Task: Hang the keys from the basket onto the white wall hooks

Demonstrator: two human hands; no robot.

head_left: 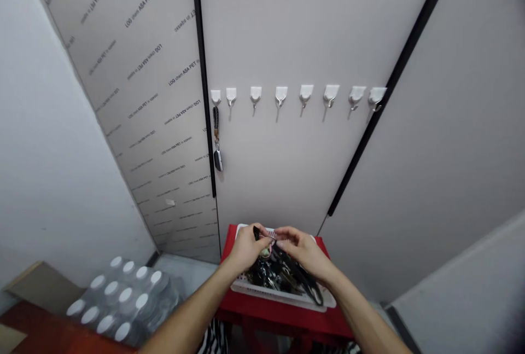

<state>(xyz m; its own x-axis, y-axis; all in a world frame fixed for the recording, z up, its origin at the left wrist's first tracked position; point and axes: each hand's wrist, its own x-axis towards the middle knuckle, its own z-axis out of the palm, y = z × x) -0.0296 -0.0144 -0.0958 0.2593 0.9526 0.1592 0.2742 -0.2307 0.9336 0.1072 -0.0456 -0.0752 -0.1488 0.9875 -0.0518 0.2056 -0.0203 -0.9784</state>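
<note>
left hand [246,248], right hand [305,251] pinch one key tag [270,235] — basket [283,297] beneath, red stool [279,317], hooks [281,94], bottles [123,299]

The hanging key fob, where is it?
In the head view the key fob hangs on the leftmost white hook, left of centre, beside the black strip and above the white basket.

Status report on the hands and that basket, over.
Left hand and right hand meet over white basket, fingers pinching a keychain. Basket on red stool, full of dark keys. One key fob hangs on leftmost hook. No obstruction seen.
</note>
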